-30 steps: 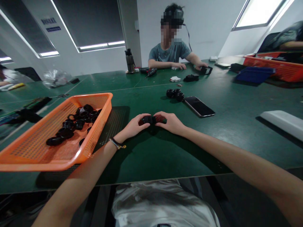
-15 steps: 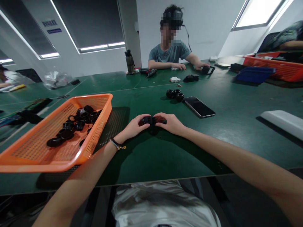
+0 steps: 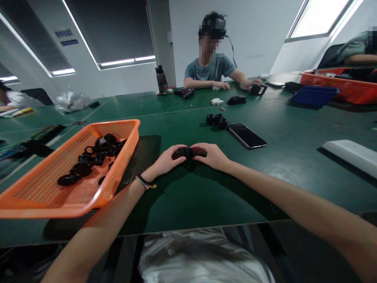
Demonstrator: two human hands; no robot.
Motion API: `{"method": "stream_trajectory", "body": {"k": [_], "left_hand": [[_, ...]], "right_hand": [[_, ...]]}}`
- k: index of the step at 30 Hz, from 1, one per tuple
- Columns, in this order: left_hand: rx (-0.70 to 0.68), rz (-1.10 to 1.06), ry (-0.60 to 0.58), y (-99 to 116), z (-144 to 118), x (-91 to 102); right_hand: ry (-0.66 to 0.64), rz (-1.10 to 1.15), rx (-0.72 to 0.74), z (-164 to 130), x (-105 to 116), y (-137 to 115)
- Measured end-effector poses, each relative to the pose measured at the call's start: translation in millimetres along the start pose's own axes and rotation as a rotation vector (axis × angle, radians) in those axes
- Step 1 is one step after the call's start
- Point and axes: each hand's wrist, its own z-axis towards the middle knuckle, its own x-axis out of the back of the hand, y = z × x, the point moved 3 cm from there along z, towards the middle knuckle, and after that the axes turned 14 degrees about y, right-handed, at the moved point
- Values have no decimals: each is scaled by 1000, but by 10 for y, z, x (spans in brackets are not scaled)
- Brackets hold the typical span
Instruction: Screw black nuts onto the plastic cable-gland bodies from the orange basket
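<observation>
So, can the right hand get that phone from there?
Probably yes: the smartphone lies just beyond the right hand, and I see nothing standing between them. But that hand and the left hand hold a small black part, so it would likely need to let go first.

left: orange basket (image 3: pixel 118 173) blocks | right: passage between phone (image 3: pixel 246 135) and white bar (image 3: pixel 352 158)

Phone (image 3: pixel 246 135): lying flat, screen dark
Bottle (image 3: pixel 161 80): upright, left of 1 seated co-worker (image 3: pixel 207 72)
Blue bin (image 3: pixel 315 96): beside the orange-red crate (image 3: pixel 357 93)
Plastic bag (image 3: pixel 70 100): crumpled, at far left
</observation>
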Motion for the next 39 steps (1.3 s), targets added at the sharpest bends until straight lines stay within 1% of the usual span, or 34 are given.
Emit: {"method": "stream_trajectory", "body": {"k": [6, 13, 21, 26, 30, 39], "left_hand": [[13, -3, -1, -13, -3, -8], [0, 10, -10, -10, -6, 0], [-25, 16, 2, -36, -4, 1], [-19, 55, -3, -3, -6, 9], [-16, 69, 3, 21, -9, 10], [-23, 29, 14, 8, -16, 10]], "right_hand": [[-16, 22, -16, -6, -17, 17], [-27, 49, -25, -9, -17, 1], [-25, 62, -17, -12, -40, 41], [-35, 53, -43, -7, -44, 32], [-24, 63, -33, -9, -48, 32], [-19, 60, -12, -17, -44, 32]]}}
